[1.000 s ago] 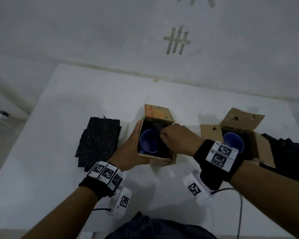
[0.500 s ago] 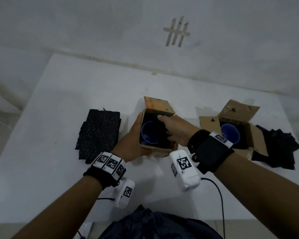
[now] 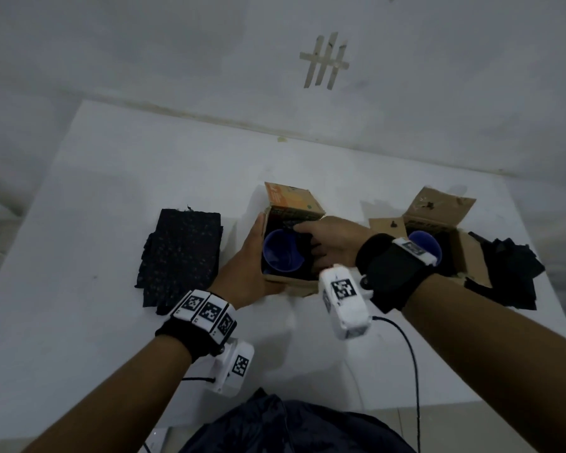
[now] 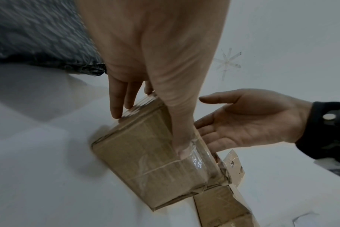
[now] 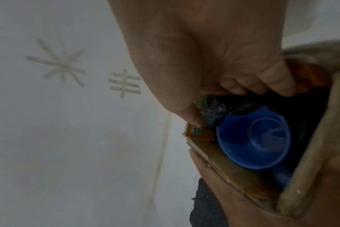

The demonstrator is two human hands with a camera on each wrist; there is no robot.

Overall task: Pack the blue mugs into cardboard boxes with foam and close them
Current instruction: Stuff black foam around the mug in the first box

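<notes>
**Item: mug in box, foam being tucked**

Small brown cardboard box (image 3: 291, 282), flaps up, on the white counter (image 3: 111, 223). The left hand (image 3: 242, 273) braces its outer wall, fingers straight and flat against the cardboard. Inside, just beside those fingers, sits a blue plastic-looking mug (image 3: 283, 251), mouth up. The right hand (image 3: 332, 245) reaches in from the other side, fingers extended and loosely curled, pressing dark speckled foam (image 3: 303, 223) at the rim; no pinch is visible.

Handling, by judgement: mug light, rigid, smooth; take by rim or handle. Foam soft, compressible. Box walls thin; hold low, on opposite sides.

A second open cardboard box (image 3: 464, 253) stands beyond the right wrist.
</notes>
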